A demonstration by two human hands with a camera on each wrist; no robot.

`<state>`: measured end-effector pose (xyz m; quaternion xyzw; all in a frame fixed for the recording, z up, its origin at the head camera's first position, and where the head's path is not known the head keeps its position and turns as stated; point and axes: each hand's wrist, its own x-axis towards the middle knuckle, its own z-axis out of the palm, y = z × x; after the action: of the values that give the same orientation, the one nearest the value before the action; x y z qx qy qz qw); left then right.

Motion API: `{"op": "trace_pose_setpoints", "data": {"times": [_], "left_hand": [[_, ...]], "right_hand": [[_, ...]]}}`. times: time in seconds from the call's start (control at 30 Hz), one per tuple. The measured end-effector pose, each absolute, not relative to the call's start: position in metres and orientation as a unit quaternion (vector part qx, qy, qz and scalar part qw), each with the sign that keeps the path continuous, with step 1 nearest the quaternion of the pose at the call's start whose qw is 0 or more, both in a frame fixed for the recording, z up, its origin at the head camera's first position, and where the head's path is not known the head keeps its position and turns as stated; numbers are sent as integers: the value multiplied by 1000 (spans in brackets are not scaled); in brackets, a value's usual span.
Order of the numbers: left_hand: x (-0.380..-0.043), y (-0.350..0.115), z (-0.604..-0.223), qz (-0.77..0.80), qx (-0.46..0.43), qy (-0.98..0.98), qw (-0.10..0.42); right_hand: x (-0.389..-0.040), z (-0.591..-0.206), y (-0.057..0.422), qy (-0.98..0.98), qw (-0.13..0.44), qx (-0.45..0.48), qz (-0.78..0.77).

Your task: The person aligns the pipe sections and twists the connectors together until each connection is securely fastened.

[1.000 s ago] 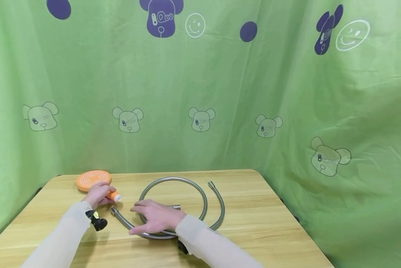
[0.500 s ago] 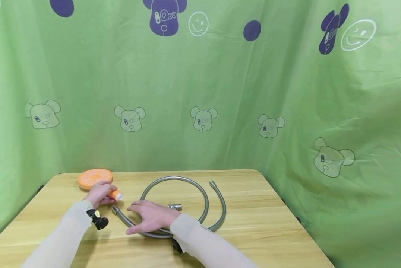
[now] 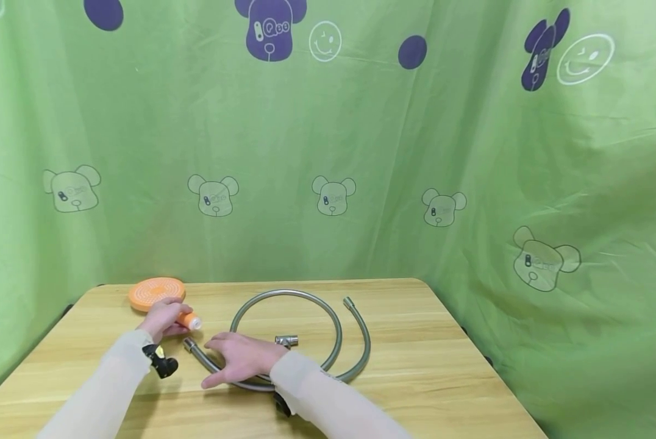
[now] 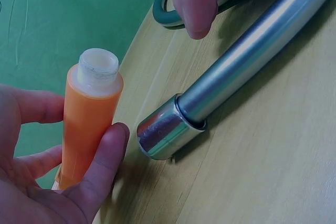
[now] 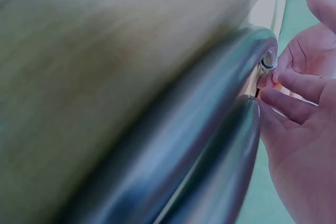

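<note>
On the left of the table lies an orange shower head [image 3: 153, 295], its pale perforated face up. My left hand [image 3: 163, 317] holds its handle, thumb and fingers around the orange part. The white threaded end [image 4: 98, 66] sticks out beyond the fingers in the left wrist view. A coiled grey metal shower hose [image 3: 367, 349] lies in the middle. Its near end, a shiny metal nut [image 4: 170, 129], sits just beside the handle. My right hand [image 3: 242, 355] hovers over the hose's left side, fingers extended and thumb spread, palm down. The right wrist view shows these fingers [image 5: 294, 106] close to the hose.
A small chrome fitting [image 3: 286, 340] lies inside the hose loop. The hose's other end [image 3: 349, 302] points toward the table's back edge. A green patterned curtain [image 3: 328, 134] encloses the wooden table [image 3: 427, 390] at the back and sides.
The right hand has drifted slightly left, uncovering more of the chrome fitting. The left hand stays on the shower head handle; the whole view has shifted a little.
</note>
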<state>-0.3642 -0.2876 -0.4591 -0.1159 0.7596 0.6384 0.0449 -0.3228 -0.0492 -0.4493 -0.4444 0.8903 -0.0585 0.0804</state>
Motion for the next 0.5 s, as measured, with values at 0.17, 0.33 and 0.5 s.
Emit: {"op": "trace_pose_setpoints", "data": {"times": [0.17,0.33,0.5], "left_hand": [[-363,-287,-457,637,-117,761,44],[-363,-288,-456,641,-115,758,46],[-363,-287,-457,647,-112,752,48]], "right_hand": [[-325,-450,-53,890,70,-448,-47],[-327,-452,-59,892,73,-445,-24],[-327,-456,-66,892,69,-447,-12]]}}
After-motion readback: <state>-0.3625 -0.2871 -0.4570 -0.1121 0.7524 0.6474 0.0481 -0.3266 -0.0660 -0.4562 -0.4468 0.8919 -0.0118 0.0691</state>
